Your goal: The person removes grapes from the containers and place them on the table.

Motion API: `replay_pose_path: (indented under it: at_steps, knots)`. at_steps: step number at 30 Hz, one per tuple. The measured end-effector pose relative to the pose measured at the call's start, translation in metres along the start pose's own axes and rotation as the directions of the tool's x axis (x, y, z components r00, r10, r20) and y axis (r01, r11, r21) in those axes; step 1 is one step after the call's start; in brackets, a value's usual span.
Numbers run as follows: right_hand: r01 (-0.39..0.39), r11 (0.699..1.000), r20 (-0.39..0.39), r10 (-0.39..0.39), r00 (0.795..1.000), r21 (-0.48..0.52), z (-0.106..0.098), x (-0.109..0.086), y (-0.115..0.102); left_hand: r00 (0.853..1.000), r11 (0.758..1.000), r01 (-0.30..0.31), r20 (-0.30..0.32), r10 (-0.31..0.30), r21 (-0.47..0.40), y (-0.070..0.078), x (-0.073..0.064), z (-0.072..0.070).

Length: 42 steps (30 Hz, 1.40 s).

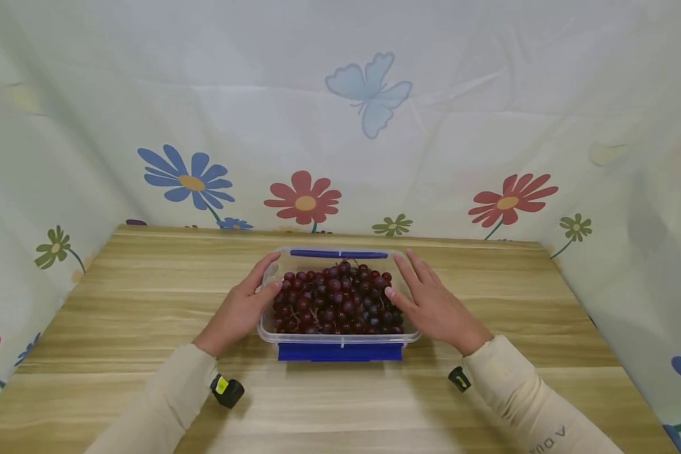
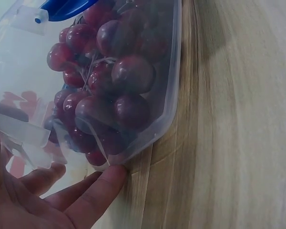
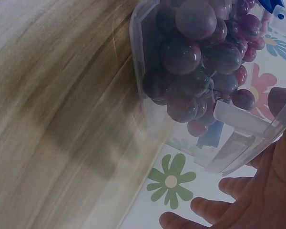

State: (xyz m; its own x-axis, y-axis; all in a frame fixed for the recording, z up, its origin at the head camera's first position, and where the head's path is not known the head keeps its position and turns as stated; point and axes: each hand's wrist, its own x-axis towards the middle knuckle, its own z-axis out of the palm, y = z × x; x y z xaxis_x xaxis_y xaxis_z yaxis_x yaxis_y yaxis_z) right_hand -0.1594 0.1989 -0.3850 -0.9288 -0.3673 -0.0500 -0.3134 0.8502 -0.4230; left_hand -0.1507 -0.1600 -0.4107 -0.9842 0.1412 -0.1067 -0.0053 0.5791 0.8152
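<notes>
A clear plastic container (image 1: 340, 338) with blue clips holds a heap of dark red grapes (image 1: 335, 299); no lid covers it. At its left side is my left hand (image 1: 241, 312), thumb over the rim and fingers extended along the outer wall. The left wrist view shows those fingertips (image 2: 115, 174) touching the container's lower corner. My right hand (image 1: 439, 309) is at the opposite side, its thumb reaching over the rim. From the right wrist, its fingers (image 3: 209, 207) look spread and mostly apart from the wall.
The container rests on a wood-grain table (image 1: 164, 296). Behind and beside it hangs a white cloth (image 1: 442, 145) printed with flowers and a butterfly. A dark wrist device (image 1: 227, 391) sits at the left cuff, another (image 1: 459, 378) at the right.
</notes>
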Motion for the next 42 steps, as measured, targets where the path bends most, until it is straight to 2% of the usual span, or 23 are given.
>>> replay_pose_path:
  at_steps: [10, 21, 42]
  knots:
    - [0.012, 1.0, 0.007, -0.012, 1.0, -0.016, -0.001, -0.002, -0.001, 1.0, 0.999, -0.002, 0.0, 0.002, -0.042, 0.0, -0.004, 0.001]
    - [0.027, 0.997, 0.007, -0.027, 1.0, -0.078, -0.006, 0.0, -0.004, 1.0, 0.997, -0.012, 0.012, 0.013, -0.071, 0.0, -0.004, 0.001]
    - [0.083, 0.988, -0.007, -0.084, 0.996, -0.134, -0.014, 0.003, -0.017, 1.0, 0.998, -0.016, -0.001, 0.016, -0.065, 0.0, -0.001, 0.002]
